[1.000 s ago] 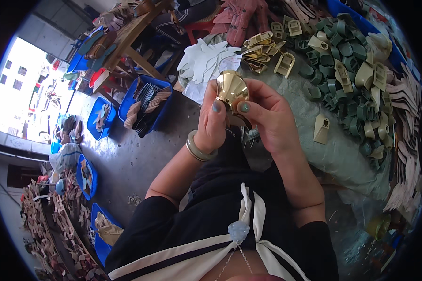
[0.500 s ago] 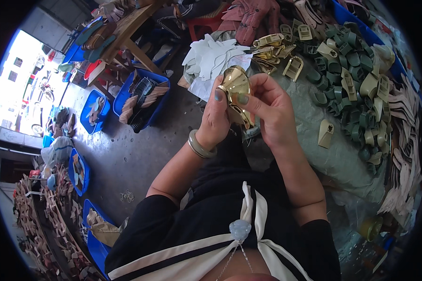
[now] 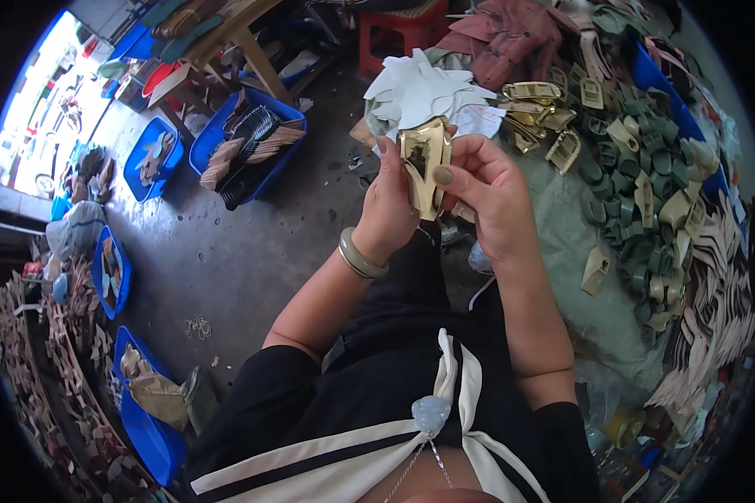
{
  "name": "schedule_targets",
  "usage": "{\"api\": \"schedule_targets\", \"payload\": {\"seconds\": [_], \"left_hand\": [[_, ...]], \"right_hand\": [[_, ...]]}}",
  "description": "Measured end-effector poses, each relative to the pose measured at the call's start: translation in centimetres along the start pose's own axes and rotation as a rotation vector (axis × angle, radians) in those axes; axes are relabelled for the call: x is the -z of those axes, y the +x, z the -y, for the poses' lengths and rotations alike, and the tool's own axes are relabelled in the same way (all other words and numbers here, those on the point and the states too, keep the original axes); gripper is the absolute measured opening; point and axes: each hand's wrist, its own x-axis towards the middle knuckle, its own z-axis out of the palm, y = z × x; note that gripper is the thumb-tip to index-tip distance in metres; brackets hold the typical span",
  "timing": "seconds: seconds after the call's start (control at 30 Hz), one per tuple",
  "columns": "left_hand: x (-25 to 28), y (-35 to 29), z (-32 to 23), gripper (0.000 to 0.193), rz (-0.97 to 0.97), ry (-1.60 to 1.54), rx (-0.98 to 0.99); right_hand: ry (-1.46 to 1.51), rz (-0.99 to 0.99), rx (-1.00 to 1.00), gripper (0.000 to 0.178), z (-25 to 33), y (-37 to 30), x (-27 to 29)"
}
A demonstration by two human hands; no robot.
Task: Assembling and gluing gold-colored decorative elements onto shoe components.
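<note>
Head view: left hand (image 3: 388, 205) and right hand (image 3: 499, 197) both grasp the shiny gold piece (image 3: 424, 168), upper centre of frame. Slick-looking finish, fingertip hold: could slip if thumb pressure drops.

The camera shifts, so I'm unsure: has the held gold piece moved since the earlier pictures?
Yes: the gold piece has shifted left in view relative to the white sheets, and turned.

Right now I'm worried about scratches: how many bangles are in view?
1: a pale, rounded bangle around your left wrist, below the left hand holding the shiny gold moulded piece. Your right wrist is bare.
</note>
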Motion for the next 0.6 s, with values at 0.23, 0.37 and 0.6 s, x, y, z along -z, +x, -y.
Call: {"api": "schedule_targets", "payload": {"seconds": [0.23, 0.37, 0.6], "left_hand": [[6.0, 0.3, -2.2, 0.05, 0.219, 0.379, -0.254], [6.3, -0.1, -4.7, 0.05, 0.212, 0.411, -0.221], [8.9, -1.3, -7.2, 0.072, 0.287, 0.716, -0.16]], "right_hand": [[-0.071, -0.027, 0.064, 0.018, -3.0, 1.9, -1.8], [-0.038, -0.009, 0.09, 0.016, -3.8, 2.7, -3.0], [-0.097, 0.014, 0.092, 0.014, -4.8, 3.4, -4.4]]}}
